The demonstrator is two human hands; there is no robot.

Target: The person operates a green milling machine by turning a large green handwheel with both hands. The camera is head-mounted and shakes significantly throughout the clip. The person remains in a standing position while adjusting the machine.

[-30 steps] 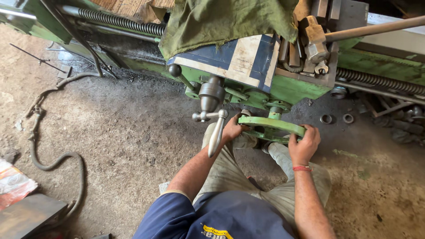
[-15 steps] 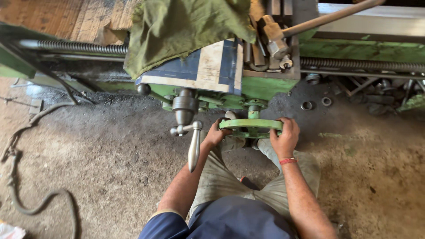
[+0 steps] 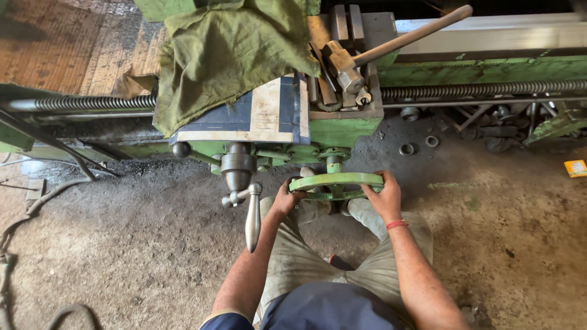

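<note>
A green handwheel [image 3: 335, 182] juts from the front of a green lathe carriage [image 3: 340, 131]. My left hand [image 3: 285, 200] grips the wheel's left rim, fingers curled around it. My right hand [image 3: 384, 197], with a red band at the wrist, grips the right rim. Just left of my left hand a grey metal crank handle [image 3: 252, 214] hangs down from a round hub [image 3: 238, 165].
A hammer [image 3: 391, 46] and other tools lie on top of the carriage, next to an olive cloth [image 3: 229, 52] draped over it. A long lead screw [image 3: 483, 90] runs along the machine. Metal rings [image 3: 407, 148] lie on the dirty floor; a hose [image 3: 18, 238] is at left.
Both hands have stayed on the handwheel. The view has shifted, so the machine and wheel sit more centred and the hose at left has slid mostly out of frame.
</note>
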